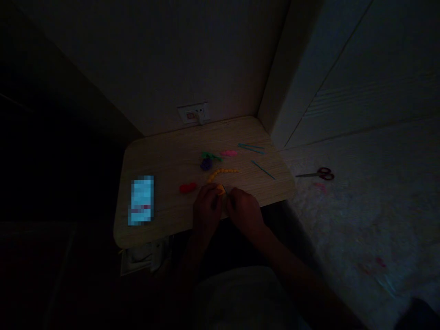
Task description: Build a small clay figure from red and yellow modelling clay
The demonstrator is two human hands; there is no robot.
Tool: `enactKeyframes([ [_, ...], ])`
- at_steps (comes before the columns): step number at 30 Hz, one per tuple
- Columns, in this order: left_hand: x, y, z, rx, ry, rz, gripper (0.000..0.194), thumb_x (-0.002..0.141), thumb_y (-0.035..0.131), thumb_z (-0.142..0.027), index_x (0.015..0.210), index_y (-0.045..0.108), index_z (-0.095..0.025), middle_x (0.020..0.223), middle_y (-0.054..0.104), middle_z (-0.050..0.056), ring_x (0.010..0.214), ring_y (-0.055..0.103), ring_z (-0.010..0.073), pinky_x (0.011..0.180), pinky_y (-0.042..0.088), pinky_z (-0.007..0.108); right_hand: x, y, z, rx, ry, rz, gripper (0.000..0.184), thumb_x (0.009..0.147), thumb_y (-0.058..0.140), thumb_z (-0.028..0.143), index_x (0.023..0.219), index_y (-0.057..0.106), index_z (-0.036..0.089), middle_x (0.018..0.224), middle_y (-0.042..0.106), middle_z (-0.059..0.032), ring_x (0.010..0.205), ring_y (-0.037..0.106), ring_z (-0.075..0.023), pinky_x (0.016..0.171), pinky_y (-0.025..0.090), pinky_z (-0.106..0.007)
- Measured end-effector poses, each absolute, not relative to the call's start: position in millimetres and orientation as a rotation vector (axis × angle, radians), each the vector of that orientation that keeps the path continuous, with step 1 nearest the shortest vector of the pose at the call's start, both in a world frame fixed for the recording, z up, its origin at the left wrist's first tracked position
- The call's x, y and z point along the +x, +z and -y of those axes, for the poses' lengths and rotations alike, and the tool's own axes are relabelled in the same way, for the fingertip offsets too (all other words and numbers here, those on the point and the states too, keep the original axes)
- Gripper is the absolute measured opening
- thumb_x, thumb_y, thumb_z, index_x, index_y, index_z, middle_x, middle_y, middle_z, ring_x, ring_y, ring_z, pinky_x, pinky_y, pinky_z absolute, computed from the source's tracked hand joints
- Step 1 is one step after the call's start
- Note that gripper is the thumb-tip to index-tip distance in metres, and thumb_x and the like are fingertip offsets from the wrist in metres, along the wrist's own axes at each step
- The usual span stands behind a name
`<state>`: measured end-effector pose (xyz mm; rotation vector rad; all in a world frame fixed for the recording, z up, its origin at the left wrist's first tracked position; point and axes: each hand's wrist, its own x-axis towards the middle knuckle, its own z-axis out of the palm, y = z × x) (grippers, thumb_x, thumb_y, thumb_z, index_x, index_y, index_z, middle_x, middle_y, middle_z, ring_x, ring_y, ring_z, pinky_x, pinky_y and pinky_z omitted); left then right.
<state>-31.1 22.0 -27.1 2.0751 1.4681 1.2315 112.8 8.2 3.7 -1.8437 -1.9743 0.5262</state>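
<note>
My left hand [206,208] is closed around a small orange piece [220,189] at the front edge of the small wooden table [161,183]. My right hand [244,208] pinches a thin dark stick, whose tip meets the orange piece. Just beyond my fingers lies a curved, knobbly orange strand [222,171]. A red lump [188,188] rests left of my left hand. Farther back are a dark purple ball [206,164], a green knobbly piece [212,156] and a pink piece [228,153]. Dim light hides the fine detail.
Thin teal sticks [263,169] lie on the table's right side. A lit, blurred-out phone-like screen [141,200] is at the left. Red-handled scissors [318,174] lie on the pale fluffy surface to the right. A wall socket [193,112] sits behind the table.
</note>
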Motion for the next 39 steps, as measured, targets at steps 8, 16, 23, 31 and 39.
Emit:
enactKeyframes([
  [8, -33, -28, -23, 2.053, 1.243, -1.462, 0.015, 0.093, 0.062, -0.012, 0.101, 0.071, -0.022, 0.114, 0.074, 0.007, 0.109, 0.072, 0.0221, 0.099, 0.060, 0.043, 117, 0, -11, -1.733, 0.549, 2.025, 0.018, 0.095, 0.061, 0.021, 0.077, 0.066, 0.021, 0.076, 0.073, -0.0050, 0.066, 0.064, -0.0189, 0.061, 0.032, -0.030],
  [16, -32, -29, -22, 2.056, 1.255, -1.458, 0.015, 0.093, 0.063, -0.011, 0.101, 0.070, -0.022, 0.115, 0.074, 0.007, 0.111, 0.071, 0.0221, 0.101, 0.059, 0.042, 121, 3, -13, -1.910, 0.475, 1.897, 0.010, 0.094, 0.061, 0.022, 0.088, 0.068, 0.019, 0.086, 0.076, -0.0088, 0.076, 0.068, -0.0224, 0.062, 0.033, -0.031],
  [23, -33, -31, -22, 2.048, 1.245, -1.437, 0.016, 0.093, 0.061, -0.011, 0.102, 0.069, -0.022, 0.117, 0.074, 0.007, 0.113, 0.070, 0.0227, 0.102, 0.058, 0.042, 112, 11, -13, -1.867, 0.558, 2.023, 0.020, 0.099, 0.057, 0.027, 0.086, 0.070, 0.020, 0.087, 0.077, -0.0061, 0.074, 0.067, -0.0190, 0.063, 0.031, -0.030],
  [31, -32, -28, -21, 2.100, 1.268, -1.552, 0.014, 0.090, 0.064, -0.011, 0.099, 0.069, -0.021, 0.114, 0.063, 0.009, 0.110, 0.066, 0.0248, 0.102, 0.055, 0.041, 130, 7, -19, -1.957, 0.523, 1.876, 0.014, 0.095, 0.060, 0.025, 0.095, 0.072, 0.019, 0.092, 0.078, -0.0081, 0.081, 0.069, -0.0220, 0.067, 0.037, -0.030],
  [39, -34, -30, -21, 2.049, 1.275, -1.587, 0.020, 0.088, 0.066, -0.013, 0.106, 0.064, -0.022, 0.104, 0.070, 0.006, 0.101, 0.068, 0.0239, 0.093, 0.057, 0.039, 110, 7, -14, -1.865, 0.568, 1.971, 0.017, 0.099, 0.057, 0.023, 0.091, 0.071, 0.018, 0.094, 0.077, -0.0093, 0.080, 0.068, -0.0210, 0.068, 0.037, -0.030],
])
